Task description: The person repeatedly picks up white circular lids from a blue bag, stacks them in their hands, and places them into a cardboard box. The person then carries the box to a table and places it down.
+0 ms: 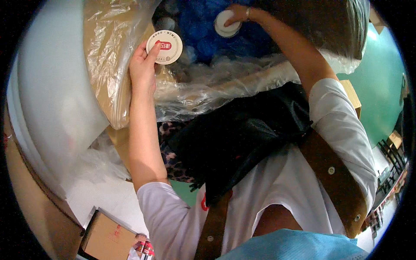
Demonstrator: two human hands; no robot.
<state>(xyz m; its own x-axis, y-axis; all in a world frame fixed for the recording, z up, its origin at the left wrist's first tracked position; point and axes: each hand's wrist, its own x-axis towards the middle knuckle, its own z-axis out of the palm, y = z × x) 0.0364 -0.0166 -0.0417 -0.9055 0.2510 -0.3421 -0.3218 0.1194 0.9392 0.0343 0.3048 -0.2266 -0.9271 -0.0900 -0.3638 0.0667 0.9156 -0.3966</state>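
My left hand (143, 67) pinches a round white disc (172, 54) with red and dark print on its face, the thumb lying over the front. It is held above the left part of a large box lined with clear plastic film (208, 80). Farther off and to the right, my right hand (237, 14) grips a second round white disc (222, 21), whose lower edge looks doubled. Beneath that hand, blue items (201, 32) fill the box; their exact kind is too dark to make out. Some paler, clear pieces lie near the left disc.
A brown carton flap under film (108, 56) rises at the left, beside a big pale wrapped bulk (50, 86). The box's near edge, draped in film, runs across in front of my black apron (247, 134). A flat brown carton (110, 236) lies at lower left.
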